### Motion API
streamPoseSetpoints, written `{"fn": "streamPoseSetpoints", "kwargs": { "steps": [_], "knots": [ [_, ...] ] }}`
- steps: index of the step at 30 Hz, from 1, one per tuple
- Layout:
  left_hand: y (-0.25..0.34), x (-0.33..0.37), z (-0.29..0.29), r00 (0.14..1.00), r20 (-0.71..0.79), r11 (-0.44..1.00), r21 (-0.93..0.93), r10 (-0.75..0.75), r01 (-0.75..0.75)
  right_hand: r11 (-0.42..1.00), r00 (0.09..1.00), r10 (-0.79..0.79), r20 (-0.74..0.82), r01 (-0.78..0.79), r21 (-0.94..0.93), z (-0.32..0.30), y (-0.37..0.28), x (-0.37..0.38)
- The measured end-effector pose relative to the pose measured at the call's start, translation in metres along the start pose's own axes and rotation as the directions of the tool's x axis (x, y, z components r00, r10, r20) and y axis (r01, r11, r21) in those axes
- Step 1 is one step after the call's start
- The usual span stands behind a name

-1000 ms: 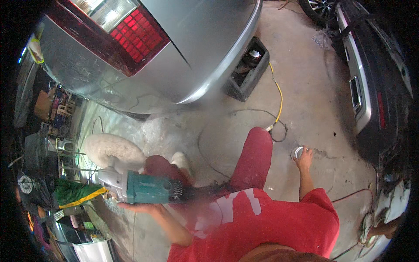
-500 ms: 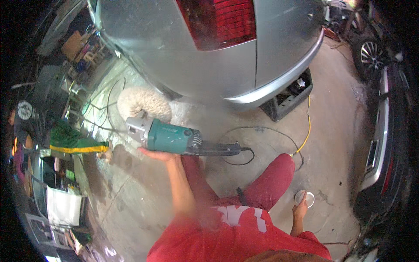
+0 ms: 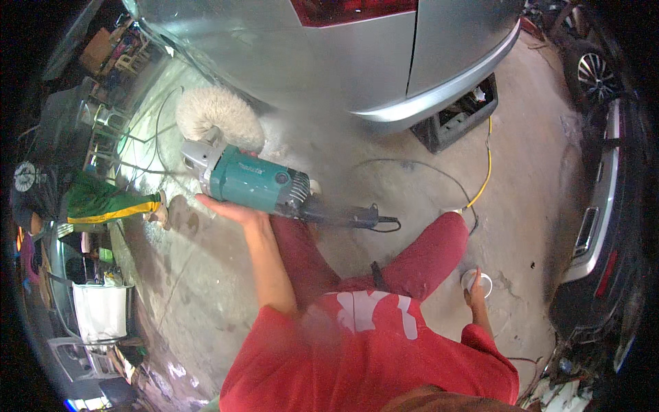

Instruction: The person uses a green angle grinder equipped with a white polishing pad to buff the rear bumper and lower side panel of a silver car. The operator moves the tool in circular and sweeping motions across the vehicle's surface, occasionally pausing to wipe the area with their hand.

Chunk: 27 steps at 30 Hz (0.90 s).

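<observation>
A teal and black polisher with a fluffy cream wool pad rests in my left hand. The palm is under the body, and fingertips show at its far side. Its black handle points right, with no hand on it. Low on the right, my right hand grips a small round white tub; its contents cannot be made out. Beyond the polisher stands the silver car, its red tail light partly cut off by the upper edge.
A black crate sits under the bumper. Dark and yellow cable trails over the concrete floor. A person in green trousers is at the left, near a white bin. A dark car lines the right side.
The view has shifted, so the silver car sits higher in the picture. The polisher has moved slightly up and left and tilts a little more. Both hands keep their holds.
</observation>
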<state>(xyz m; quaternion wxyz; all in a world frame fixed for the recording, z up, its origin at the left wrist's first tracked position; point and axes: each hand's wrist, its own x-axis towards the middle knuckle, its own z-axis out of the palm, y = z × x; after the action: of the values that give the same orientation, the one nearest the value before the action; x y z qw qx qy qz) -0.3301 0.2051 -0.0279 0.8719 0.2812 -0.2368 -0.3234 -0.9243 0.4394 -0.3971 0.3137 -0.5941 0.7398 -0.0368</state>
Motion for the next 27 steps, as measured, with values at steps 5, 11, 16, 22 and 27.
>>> {"fn": "streamPoseSetpoints", "kwargs": {
  "steps": [5, 11, 16, 22, 27],
  "knots": [
    [0.016, -0.015, -0.001, 1.0, 0.008, 0.999, 0.041, 0.004, -0.004, 0.998, 0.999, 0.018, 0.032, -0.016, -0.057, -0.003, -0.007, 0.001],
    [0.059, -0.049, -0.028, 0.994, -0.083, 0.981, 0.185, 0.073, -0.057, 0.997, 0.989, 0.071, 0.127, -0.07, -0.013, -0.006, 0.002, -0.003],
    [0.073, -0.05, -0.044, 0.966, 0.248, 0.996, -0.039, -0.065, 0.077, 0.998, 1.0, -0.009, 0.005, 0.009, -0.06, -0.015, -0.01, -0.005],
    [0.062, -0.031, -0.065, 0.998, -0.015, 0.993, 0.102, -0.054, 0.055, 0.975, 0.83, 0.183, -0.526, -0.083, 0.208, -0.067, -0.123, -0.002],
    [0.037, 0.012, -0.087, 0.99, 0.013, 0.984, 0.115, -0.138, 0.135, 0.31, 0.867, 0.296, -0.4, 0.309, 0.899, -0.102, -0.306, 0.084]
  ]
}}
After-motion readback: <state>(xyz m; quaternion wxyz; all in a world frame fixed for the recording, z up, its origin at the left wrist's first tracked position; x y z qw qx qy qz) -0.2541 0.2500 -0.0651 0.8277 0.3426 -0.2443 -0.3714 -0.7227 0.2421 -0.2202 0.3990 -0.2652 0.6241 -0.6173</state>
